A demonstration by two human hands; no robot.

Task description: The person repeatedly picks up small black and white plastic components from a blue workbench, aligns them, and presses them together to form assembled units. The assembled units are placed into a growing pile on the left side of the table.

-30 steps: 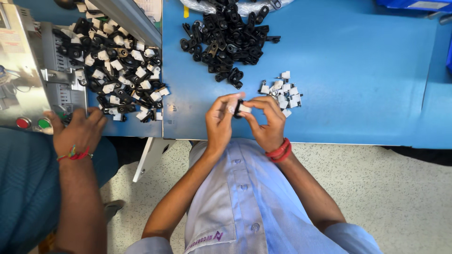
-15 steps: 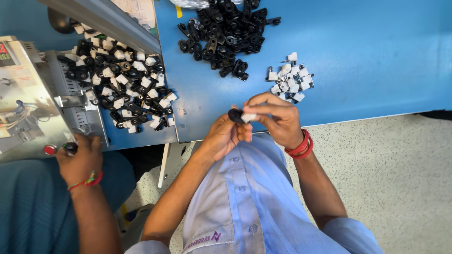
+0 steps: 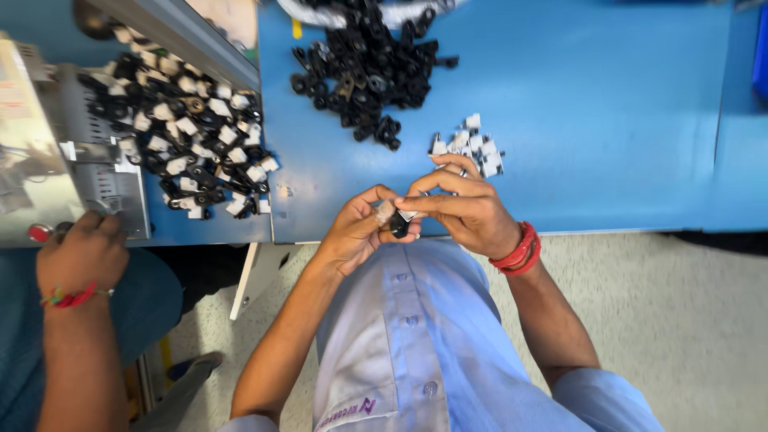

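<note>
Both hands meet just off the bench edge: the left hand (image 3: pixel 360 232) and right hand (image 3: pixel 468 210) share a narrow fingertip grip on a small black part (image 3: pixel 399 225). Held over the lap, it could slip and drop. Beyond lie small white pieces (image 3: pixel 468 150) and a black parts heap (image 3: pixel 368 68) on the blue bench (image 3: pixel 608 120); speckled floor below.

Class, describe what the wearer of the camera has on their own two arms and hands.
Both forearms are bare. The right hand has a stack of red bangles at the wrist and a small ring on one finger. The left hand wears nothing visible. Short light-blue shirt sleeves end near the elbows.
</note>
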